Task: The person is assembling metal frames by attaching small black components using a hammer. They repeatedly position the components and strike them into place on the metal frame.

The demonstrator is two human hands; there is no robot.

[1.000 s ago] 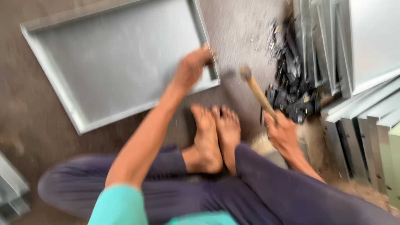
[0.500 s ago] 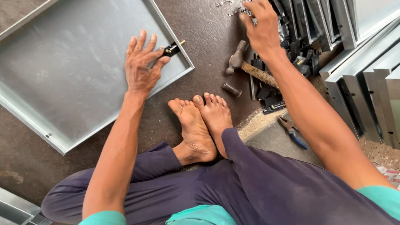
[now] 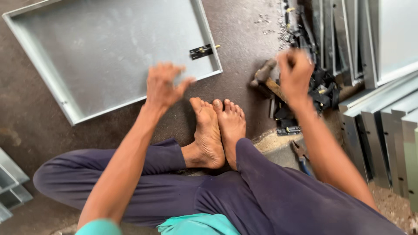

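While the left hand (image 3: 163, 87) is hovering open-fingered over the tray (image 3: 65, 104) edge, the right hand (image 3: 296, 72) is blurring above the hammer (image 3: 263, 76); its grip unclear.

The left hand (image 3: 163, 87) is hovering, fingers spread, over the near edge of the tray (image 3: 100, 52) lying on the floor. The right hand (image 3: 296, 72) is blurring above the hammer (image 3: 265, 78), beside stacked panels (image 3: 383, 130).
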